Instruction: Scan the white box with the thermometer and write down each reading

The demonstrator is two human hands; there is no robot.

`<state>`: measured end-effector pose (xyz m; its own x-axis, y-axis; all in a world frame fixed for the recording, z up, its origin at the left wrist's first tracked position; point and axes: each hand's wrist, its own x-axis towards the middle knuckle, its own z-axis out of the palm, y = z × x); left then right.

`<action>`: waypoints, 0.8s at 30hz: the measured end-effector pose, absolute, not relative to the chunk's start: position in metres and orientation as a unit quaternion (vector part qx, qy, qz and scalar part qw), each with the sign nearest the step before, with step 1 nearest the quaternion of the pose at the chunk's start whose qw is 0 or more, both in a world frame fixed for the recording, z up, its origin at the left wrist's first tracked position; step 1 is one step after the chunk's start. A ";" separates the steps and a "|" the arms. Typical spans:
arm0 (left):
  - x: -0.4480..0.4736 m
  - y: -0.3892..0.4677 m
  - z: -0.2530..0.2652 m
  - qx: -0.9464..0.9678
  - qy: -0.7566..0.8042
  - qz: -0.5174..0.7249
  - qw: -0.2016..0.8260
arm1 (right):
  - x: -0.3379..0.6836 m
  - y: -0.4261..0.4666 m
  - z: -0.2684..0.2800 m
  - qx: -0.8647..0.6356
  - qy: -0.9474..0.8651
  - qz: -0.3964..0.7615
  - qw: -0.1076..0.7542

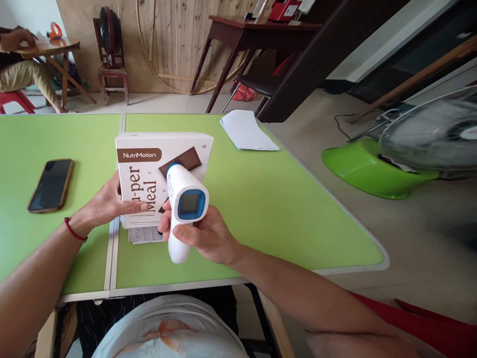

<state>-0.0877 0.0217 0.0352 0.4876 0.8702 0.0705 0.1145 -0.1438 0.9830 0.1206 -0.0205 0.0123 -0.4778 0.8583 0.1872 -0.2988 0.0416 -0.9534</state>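
My left hand grips the left side of a white NutriMotion box, its thumb lying across the printed front. The box stands on the green table with brown lettering and a brown label facing me. In my right hand is a white infrared thermometer, fingers wrapped round its handle. Its blue-framed screen faces me and looks dark. The thermometer's front end points at the box and covers part of it; whether they touch I cannot tell. A printed sheet shows under the box's near edge.
A phone lies on the green table at left, and white papers at the far right. A standing fan and green basin are right of the table. Another person sits at a small table, far left.
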 end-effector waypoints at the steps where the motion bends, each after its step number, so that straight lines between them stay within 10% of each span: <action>1: -0.087 0.021 0.036 0.668 0.371 0.351 0.541 | 0.121 -0.020 0.013 -0.243 -0.570 0.644 0.449; 9: -0.101 0.033 0.027 0.649 0.391 0.481 0.441 | 0.167 0.010 0.024 -0.291 -0.665 0.484 0.488; 18: -0.112 0.050 0.010 0.639 0.433 0.504 0.387 | 0.200 0.070 -0.013 -0.552 -0.777 0.210 0.219; 24: -0.115 0.052 0.004 0.649 0.438 0.494 0.378 | 0.194 0.073 -0.025 -0.574 -0.784 0.148 0.185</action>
<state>-0.1147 0.0519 0.0042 0.1272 0.9422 0.3099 0.1947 -0.3301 0.9237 0.1938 0.0729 -0.0251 -0.2733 0.9545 0.1196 0.8453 0.2976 -0.4437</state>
